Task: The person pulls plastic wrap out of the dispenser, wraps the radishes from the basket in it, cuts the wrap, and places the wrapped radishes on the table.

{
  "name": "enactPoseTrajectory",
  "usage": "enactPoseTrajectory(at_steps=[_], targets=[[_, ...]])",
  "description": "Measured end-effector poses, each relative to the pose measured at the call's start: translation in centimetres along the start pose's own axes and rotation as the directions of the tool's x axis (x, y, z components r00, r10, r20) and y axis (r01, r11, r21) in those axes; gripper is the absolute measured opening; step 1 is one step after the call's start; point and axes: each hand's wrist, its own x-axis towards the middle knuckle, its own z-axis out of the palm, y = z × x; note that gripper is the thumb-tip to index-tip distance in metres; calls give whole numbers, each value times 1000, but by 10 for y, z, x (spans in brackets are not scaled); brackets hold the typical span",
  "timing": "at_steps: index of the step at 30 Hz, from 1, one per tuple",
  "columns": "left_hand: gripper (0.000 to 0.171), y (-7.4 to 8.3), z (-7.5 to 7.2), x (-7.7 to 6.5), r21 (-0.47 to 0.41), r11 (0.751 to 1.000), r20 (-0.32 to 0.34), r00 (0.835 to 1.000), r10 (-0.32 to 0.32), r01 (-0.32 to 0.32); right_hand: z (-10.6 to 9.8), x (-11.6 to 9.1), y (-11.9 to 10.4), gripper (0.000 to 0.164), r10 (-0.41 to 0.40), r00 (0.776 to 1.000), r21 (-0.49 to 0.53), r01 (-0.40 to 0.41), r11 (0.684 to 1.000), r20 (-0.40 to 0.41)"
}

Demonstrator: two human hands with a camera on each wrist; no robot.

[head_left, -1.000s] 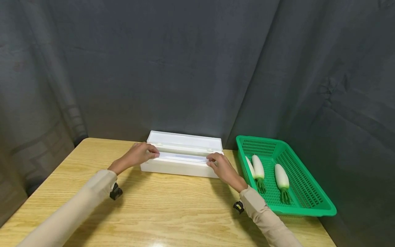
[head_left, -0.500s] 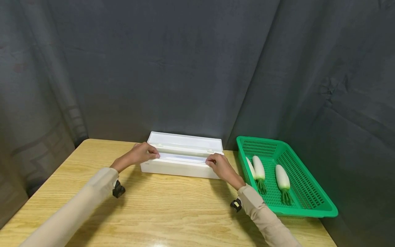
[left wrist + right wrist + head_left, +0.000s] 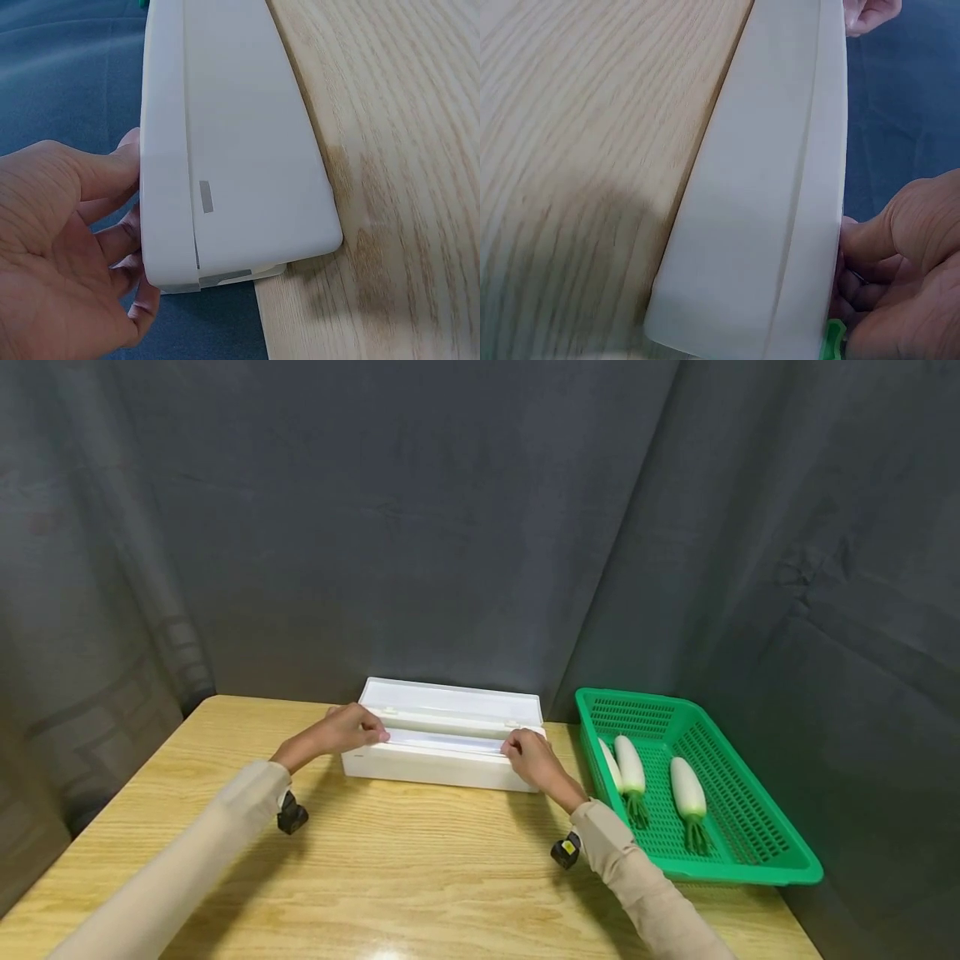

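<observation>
A long white cling film dispenser [image 3: 438, 771] stands on the table with its lid [image 3: 450, 697] tipped back. Along its opening shows a shiny strip of cling film [image 3: 444, 742]. At the strip's left end my left hand [image 3: 347, 729] pinches the film between thumb and fingers. My right hand [image 3: 534, 757] pinches it at the other end. In the left wrist view, the fingertips go out of sight behind the dispenser's edge [image 3: 169, 187]. The right wrist view likewise hides the right fingertips behind the white case [image 3: 742, 195].
To the right, a green plastic basket [image 3: 798, 868] holds white radishes [image 3: 687, 789] with green stems. The wooden table [image 3: 420, 877] extends toward me. A dark grey curtain [image 3: 420, 527] hangs close behind the dispenser.
Both hands keep almost the same place at the film. The right wrist has turned slightly and shifted a little left; the dispenser and radishes stay put.
</observation>
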Motion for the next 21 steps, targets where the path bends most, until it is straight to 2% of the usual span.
enactPoseTrajectory(at_steps=[4,16,21], targets=[[17,-1,2,0,-1,1000,-15,1000,-12,12,5,-1,3,20,-9,1000,-13,9,1000,-27],[14,-3,3,2,-47,998,-14,999,-37,36,11,-1,3,17,-46,990,57,54,997,-134],[13,-1,0,3,-63,998,-21,999,-31,30,8,2,0,18,-26,991,86,37,996,-132]])
